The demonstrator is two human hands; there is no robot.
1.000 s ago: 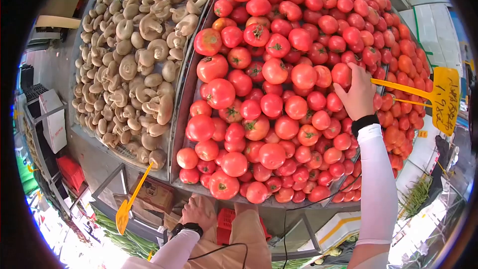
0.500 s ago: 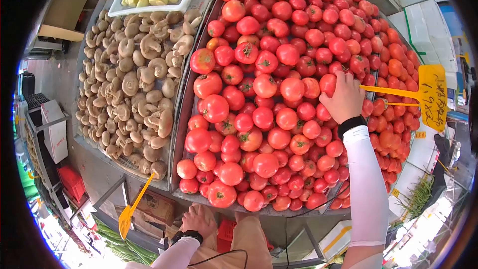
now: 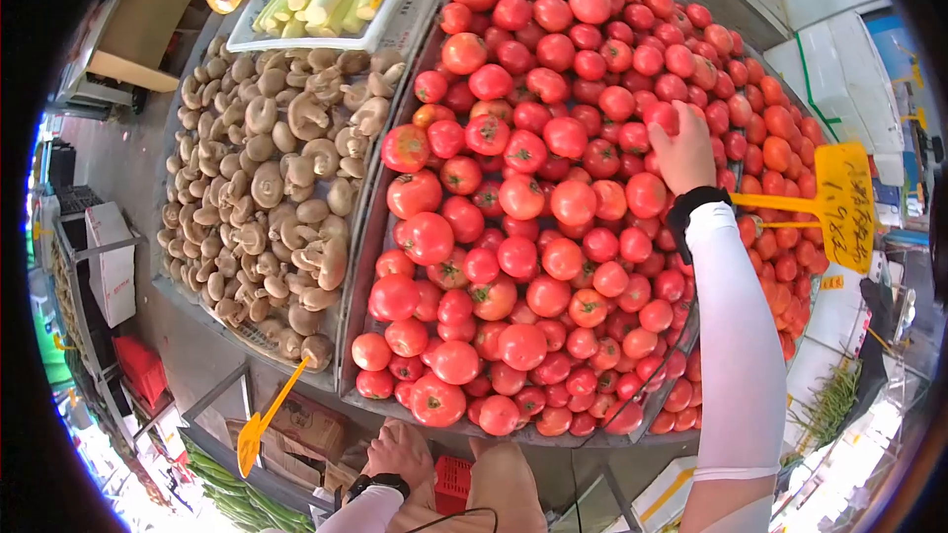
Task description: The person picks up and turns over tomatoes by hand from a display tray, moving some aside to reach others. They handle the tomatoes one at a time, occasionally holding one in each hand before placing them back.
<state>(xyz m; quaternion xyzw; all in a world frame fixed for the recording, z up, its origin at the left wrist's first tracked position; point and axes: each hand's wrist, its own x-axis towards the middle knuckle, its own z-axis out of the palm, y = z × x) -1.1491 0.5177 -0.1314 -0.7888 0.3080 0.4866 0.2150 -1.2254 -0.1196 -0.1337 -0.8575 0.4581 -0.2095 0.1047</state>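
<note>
My right hand (image 3: 681, 150) reaches over the right part of a big heap of red tomatoes (image 3: 521, 195), its fingers curled round a tomato (image 3: 662, 117) near the upper right of the heap. A black band circles that wrist, and a pale sleeve covers the forearm. Down at the bottom, my left hand (image 3: 398, 456) rests near my knee below the display edge, a dark watch on its wrist. Its fingers are bent downward, and whether they hold anything is hidden. A yellow price sign (image 3: 842, 205) stands just right of my right wrist.
Brown mushrooms (image 3: 267, 183) fill the compartment on the left, with a yellow tag (image 3: 252, 442) at its lower edge. A white tray (image 3: 370, 38) of pale green stalks sits at the back left. Green vegetables (image 3: 232, 489) and a red basket (image 3: 452, 479) are below.
My right hand has moved up and away across the heap, from one tomato to another farther back. The view has shifted slightly. My left hand stays by my knee.
</note>
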